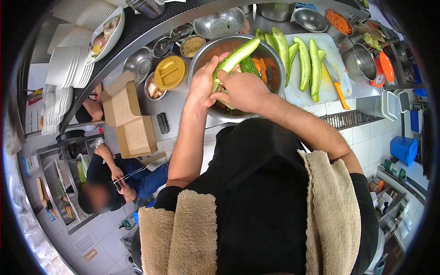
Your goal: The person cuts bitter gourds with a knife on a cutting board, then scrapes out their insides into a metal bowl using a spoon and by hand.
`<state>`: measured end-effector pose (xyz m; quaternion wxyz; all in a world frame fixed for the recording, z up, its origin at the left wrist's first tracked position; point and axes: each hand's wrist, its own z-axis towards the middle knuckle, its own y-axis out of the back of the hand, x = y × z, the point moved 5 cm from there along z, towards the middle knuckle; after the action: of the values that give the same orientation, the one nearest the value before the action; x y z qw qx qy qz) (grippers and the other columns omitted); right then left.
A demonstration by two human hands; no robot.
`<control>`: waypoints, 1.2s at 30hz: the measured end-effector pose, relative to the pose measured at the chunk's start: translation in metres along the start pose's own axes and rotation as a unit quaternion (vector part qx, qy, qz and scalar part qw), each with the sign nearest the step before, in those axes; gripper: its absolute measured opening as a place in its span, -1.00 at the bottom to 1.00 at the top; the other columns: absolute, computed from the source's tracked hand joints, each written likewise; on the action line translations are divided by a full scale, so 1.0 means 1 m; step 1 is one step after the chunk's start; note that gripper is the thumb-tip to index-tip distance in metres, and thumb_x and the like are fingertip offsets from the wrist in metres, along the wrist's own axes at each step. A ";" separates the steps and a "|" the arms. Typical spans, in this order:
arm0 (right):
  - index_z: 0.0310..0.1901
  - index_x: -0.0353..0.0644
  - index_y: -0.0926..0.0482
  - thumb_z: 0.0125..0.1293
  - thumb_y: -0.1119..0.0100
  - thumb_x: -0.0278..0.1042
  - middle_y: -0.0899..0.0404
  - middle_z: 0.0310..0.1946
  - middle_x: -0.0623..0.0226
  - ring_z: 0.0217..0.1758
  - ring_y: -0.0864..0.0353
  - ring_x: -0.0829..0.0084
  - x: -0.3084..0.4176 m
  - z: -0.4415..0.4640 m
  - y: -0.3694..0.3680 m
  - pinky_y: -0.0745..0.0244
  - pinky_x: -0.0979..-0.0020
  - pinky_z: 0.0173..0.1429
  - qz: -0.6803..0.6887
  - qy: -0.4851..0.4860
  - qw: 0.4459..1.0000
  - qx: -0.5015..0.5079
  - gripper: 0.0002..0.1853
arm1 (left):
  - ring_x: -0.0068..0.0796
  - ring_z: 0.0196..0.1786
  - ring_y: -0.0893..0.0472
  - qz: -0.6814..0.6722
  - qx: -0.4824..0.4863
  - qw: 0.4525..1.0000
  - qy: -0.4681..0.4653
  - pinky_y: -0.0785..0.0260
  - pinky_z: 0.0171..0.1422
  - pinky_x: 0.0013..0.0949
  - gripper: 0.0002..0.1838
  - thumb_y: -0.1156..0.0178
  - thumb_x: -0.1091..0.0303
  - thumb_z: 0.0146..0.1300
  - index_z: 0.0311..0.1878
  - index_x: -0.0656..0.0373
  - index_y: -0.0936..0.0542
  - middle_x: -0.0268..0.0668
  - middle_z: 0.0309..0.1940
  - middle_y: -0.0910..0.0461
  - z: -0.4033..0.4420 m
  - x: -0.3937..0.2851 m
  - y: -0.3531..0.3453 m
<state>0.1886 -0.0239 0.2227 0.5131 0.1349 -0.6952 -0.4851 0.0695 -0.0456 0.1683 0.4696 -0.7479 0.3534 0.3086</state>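
Over a large metal bowl point(276, 68), my left hand point(204, 81) is wrapped round the lower end of a long cut cucumber piece point(239, 56), its pale inner side up. My right hand point(243, 90) is closed at the same end of the piece; what its fingertips hold is hidden. Dark green peel and orange pieces show inside the bowl. Several more cucumber pieces point(304, 64) lie on the white cutting board point(337, 48) to the right. On that board's edge rests a knife point(338, 87) with an orange handle.
A yellow-lidded tub point(170, 73), small metal bowls and an open cardboard box point(136, 136) are left of the bowl. Shredded carrot point(339, 23) fills a bowl at back right. Stacked white dishes point(68, 64) stand on the upper-left shelf. A seated person point(123, 176) holds a phone at lower left.
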 end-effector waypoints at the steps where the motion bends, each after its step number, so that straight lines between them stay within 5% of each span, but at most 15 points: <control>1: 0.03 -0.34 -0.59 0.39 -0.35 0.15 -0.75 -0.29 -0.09 -0.13 -0.80 -0.13 -0.001 0.000 -0.001 -0.69 -0.06 -0.01 -0.005 0.006 1.000 -0.014 -0.41 | -0.24 0.14 -0.74 -0.006 -0.002 1.000 -0.001 -0.63 0.24 -0.23 -0.43 -0.01 0.01 0.71 0.47 0.31 -0.48 0.04 0.18 -0.69 0.001 0.000 0.000; 7: 0.06 -0.26 -0.55 0.46 -0.29 0.09 -0.75 -0.32 -0.03 -0.23 -0.81 -0.08 -0.007 0.001 -0.016 -0.70 -0.06 -0.12 -0.007 0.012 1.000 -0.018 -0.50 | -0.22 0.14 -0.74 -0.021 -0.023 0.999 -0.017 -0.65 0.24 -0.24 -0.39 -0.07 0.02 0.68 0.52 0.32 -0.40 0.07 0.19 -0.67 0.004 -0.001 0.001; 20: -0.09 -0.16 -0.62 0.55 -0.13 -0.06 -0.72 -0.44 0.00 -0.33 -0.79 -0.05 0.005 -0.005 -0.024 -0.65 -0.09 -0.20 -0.019 0.058 0.998 -0.017 -0.69 | -0.15 0.31 -0.69 -0.052 0.009 0.996 -0.073 -0.63 0.43 -0.21 -0.38 -0.23 0.40 0.57 0.56 0.44 -0.29 0.12 0.32 -0.59 0.012 -0.003 0.004; 26: 0.00 -0.27 -0.55 0.45 -0.19 -0.07 -0.73 -0.25 -0.11 -0.17 -0.79 -0.09 -0.005 -0.019 -0.003 -0.67 -0.07 -0.05 -0.021 0.039 0.997 -0.061 -0.62 | 0.03 0.44 -0.58 -0.111 0.052 0.987 -0.106 -0.51 0.57 -0.12 -0.41 -0.17 0.41 0.59 0.56 0.45 -0.27 0.15 0.43 -0.48 0.005 -0.020 0.015; 29: -0.02 -0.28 -0.49 0.44 -0.15 -0.15 -0.69 -0.16 -0.17 -0.10 -0.75 -0.16 -0.027 -0.021 0.003 -0.61 -0.13 0.02 -0.047 -0.035 0.998 -0.023 -0.67 | 0.04 0.47 -0.56 -0.116 0.054 0.985 -0.113 -0.47 0.60 -0.10 -0.40 -0.16 0.39 0.60 0.56 0.45 -0.26 0.14 0.45 -0.46 0.001 -0.027 0.030; 36: -0.04 -0.36 -0.51 0.33 -0.07 -0.54 -0.69 -0.19 -0.25 -0.08 -0.76 -0.17 -0.060 -0.009 0.015 -0.62 -0.12 0.02 -0.078 -0.020 0.992 -0.099 -0.81 | 0.06 0.50 -0.51 -0.119 0.090 0.985 -0.089 -0.44 0.63 -0.08 -0.42 -0.04 0.41 0.65 0.59 0.47 -0.21 0.16 0.49 -0.40 -0.008 -0.029 0.031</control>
<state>0.2267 0.0200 0.2005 0.4703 0.1275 -0.6415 -0.5924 0.0286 -0.0562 0.1792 0.5978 -0.7088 0.2453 0.2830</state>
